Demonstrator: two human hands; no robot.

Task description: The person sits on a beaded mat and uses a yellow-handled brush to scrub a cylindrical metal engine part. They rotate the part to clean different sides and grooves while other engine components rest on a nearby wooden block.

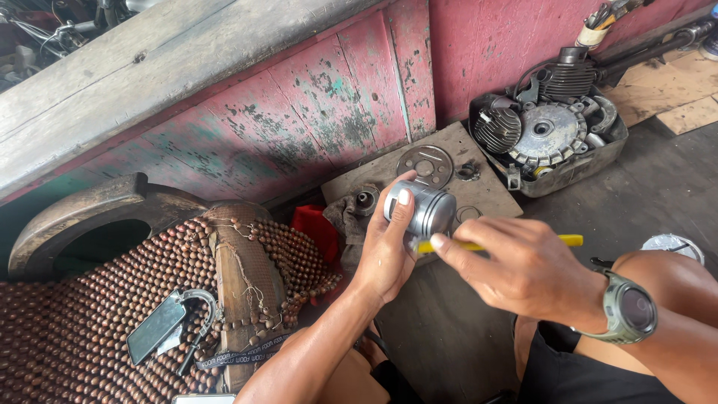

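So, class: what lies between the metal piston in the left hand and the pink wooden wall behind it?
In the head view, a flat board lies there, carrying a round metal plate and small parts.

Yellow tool's (523, 242) middle hidden under right hand (523, 269).

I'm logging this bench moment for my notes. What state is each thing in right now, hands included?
Left hand: gripping the piston, thumb on its top.
Piston: bare metal, lifted clear of the board, lying sideways.
Right hand: holding the yellow tool.
Yellow tool: level, its tip at the piston.
Engine parts in the box: taken apart, exposed.
Round plate: flat on the board.
Phone: face up, screen dark.
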